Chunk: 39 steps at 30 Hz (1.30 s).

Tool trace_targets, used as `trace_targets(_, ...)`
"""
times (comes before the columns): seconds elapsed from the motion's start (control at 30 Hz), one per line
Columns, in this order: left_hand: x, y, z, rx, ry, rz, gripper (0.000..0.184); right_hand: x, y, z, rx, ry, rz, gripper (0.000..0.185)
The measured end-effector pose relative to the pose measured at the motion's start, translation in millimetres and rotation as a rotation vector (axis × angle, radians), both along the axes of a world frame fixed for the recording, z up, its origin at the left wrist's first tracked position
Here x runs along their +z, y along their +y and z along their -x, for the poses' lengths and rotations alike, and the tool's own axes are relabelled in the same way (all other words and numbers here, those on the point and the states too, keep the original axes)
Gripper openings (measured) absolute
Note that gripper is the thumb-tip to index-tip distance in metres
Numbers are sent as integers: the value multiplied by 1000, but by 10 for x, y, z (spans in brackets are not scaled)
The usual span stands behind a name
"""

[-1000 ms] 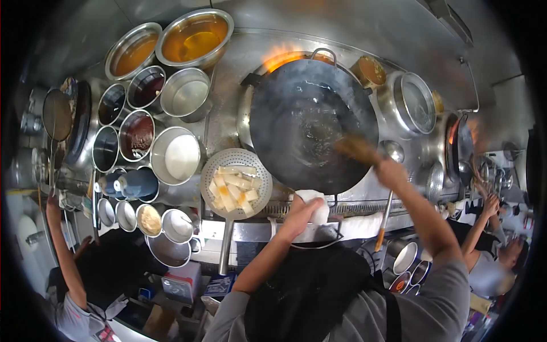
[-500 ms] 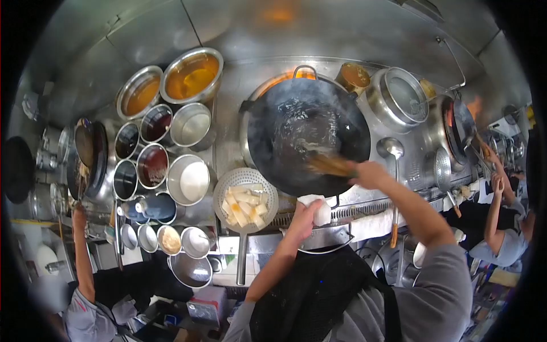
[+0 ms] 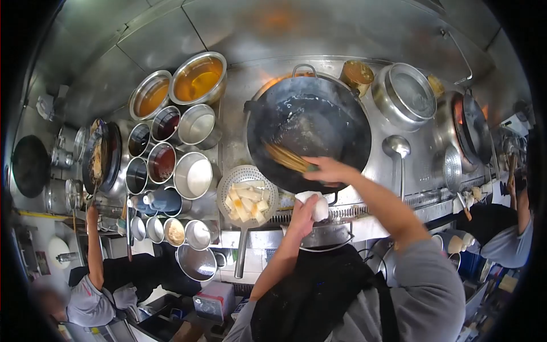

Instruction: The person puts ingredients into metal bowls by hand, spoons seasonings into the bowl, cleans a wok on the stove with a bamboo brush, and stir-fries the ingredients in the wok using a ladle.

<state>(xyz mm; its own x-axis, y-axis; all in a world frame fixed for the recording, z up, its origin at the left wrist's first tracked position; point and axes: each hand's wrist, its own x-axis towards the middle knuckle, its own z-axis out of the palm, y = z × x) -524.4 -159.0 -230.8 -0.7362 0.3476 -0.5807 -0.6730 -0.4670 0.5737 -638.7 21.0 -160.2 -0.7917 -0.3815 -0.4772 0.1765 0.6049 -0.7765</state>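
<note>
Bamboo brush (image 3: 285, 157) in the big black wok (image 3: 342, 128), head down and bristles against the inner wall on the near left side. Right hand (image 3: 327, 171) closed around its banded grip, arm reaching across the near rim. Left hand (image 3: 303, 215) pinching a folded white cloth (image 3: 314, 207) at that rim, close beside the wok's near handle; whether the cloth bears on the metal, cannot tell

Wok sits on its burner, flame (image 3: 272, 82) showing behind the far left edge. Shallow liquid (image 3: 307, 134) within, rippled, looks thin and mostly clear. Brushing reads as under way, not finished: brush inside, liquid not emptied out. How clean the metal under it is, cannot tell

Pale cut pieces (image 3: 248, 204), a few with orange patches, lie piled on the perforated strainer (image 3: 228, 183) left of the wok. Cut already, and outside the wok; whether cooked, cannot judge. No pieces made out in the liquid

Ladle (image 3: 396, 146) unheld, right of the wok on the steel surface (image 3: 236, 137). Amber liquid (image 3: 196, 82) in a wide bowl at far left, dark and red sauces in pots nearer. Another person's arm (image 3: 96, 245) at the left edge, apart from this work
</note>
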Motion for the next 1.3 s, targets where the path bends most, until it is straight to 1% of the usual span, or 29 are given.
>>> trace_targets(0.07, 265, -11, 5, 8, -72, 5, 34, 254, 776, -67, 197, -228, -236, 80)
trace_targets(0.1, 275, -32, 4, -35, -50, 9, 36, 728, 1021, 23, 220, -369, -488, 77)
trace_targets(0.17, 69, -19, 7, -29, -34, -14, 35, 650, 1834, 362, 169, 43, -708, 67)
trace_targets(0.2, -15, -31, 3, -33, -4, -42, 34, 340, 2082, 536, 196, 361, -796, 60)
trace_targets(0.27, -22, -28, -2, -18, -21, -54, 31, 60, 1222, 825, -1, 322, -856, 49)
trace_targets(0.3, -70, -30, -19, -24, -2, -61, 34, -92, 666, 721, -45, 271, -948, 52)
trace_targets(0.33, -92, -12, 12, -30, 23, -70, 38, -250, 228, 562, -64, 375, -890, 65)
trace_targets(0.4, -29, -7, 19, -14, -17, -77, 38, -268, -194, 94, -4, 440, -799, 76)
trace_targets(0.47, -113, -38, -44, 19, 21, -91, 40, -45, 31, -240, 66, 175, -914, 71)
trace_targets(0.53, -36, -53, -38, 5, -30, -71, 42, -347, 789, -187, 9, 182, -1131, 75)
trace_targets(0.6, -10, -48, -38, 38, 4, -62, 44, -224, 993, 283, -159, 402, -1071, 76)
trace_targets(0.67, -6, -66, -23, 17, 44, -55, 44, -683, 757, 968, -209, 435, -764, 71)
trace_targets(0.7, -25, -55, -25, 7, 41, -61, 44, -175, 141, 990, -386, 207, -381, 70)
trace_targets(0.73, -50, -57, -27, -8, 37, -62, 44, -481, -198, 986, -532, 186, -112, 73)
trace_targets(0.8, -270, -52, -27, -36, 64, 4, 40, -415, -712, 745, -517, -6, 158, 75)
trace_targets(0.83, -327, -31, -32, -53, 90, 61, 37, -298, -743, 549, -424, -57, 149, 79)
trace_targets(0.87, -263, -16, -29, -78, 93, 59, 37, -148, -703, 383, -337, -106, 138, 82)
trace_targets(0.9, -141, -9, -5, -54, 33, 43, 36, -62, -492, 255, -370, -100, 136, 82)
trace_targets(0.93, -3, 9, 8, -32, -27, 27, 36, 7, -139, 97, -141, -113, -10, 84)
trace_targets(0.97, 129, 26, 10, -35, -137, 103, 36, 123, 199, -38, 90, -127, -156, 85)
trace_targets(1.0, 192, 25, 21, -67, -128, 104, 36, 489, 497, -98, 173, -241, -378, 87)
trace_targets(1.07, 291, 17, 28, -122, -187, 111, 39, 594, 1304, -192, 137, -283, -612, 79)
trace_targets(1.1, 328, 39, 8, -100, -160, 107, 41, 609, 1669, -233, -65, -268, -607, 77)
trace_targets(1.13, 178, 47, 27, -117, -154, 116, 41, 844, 1846, -274, -171, -207, -621, 75)
trace_targets(1.17, -120, 67, 98, -91, -126, 65, 40, 923, 2020, -365, -282, -76, -600, 72)
trace_targets(1.2, -260, 101, 145, -62, -99, 13, 39, 851, 2120, -527, -293, -72, -594, 72)
trace_targets(1.23, -232, 141, 154, -1, -108, 68, 28, 711, 2140, -726, -451, 158, -487, 74)
trace_targets(1.27, -232, 163, 140, -4, -100, 75, 28, 571, 2149, -940, -604, 390, -370, 76)
trace_targets(1.3, -294, 186, 127, 26, -12, 106, 22, 400, 2039, -1285, -681, 471, -349, 78)
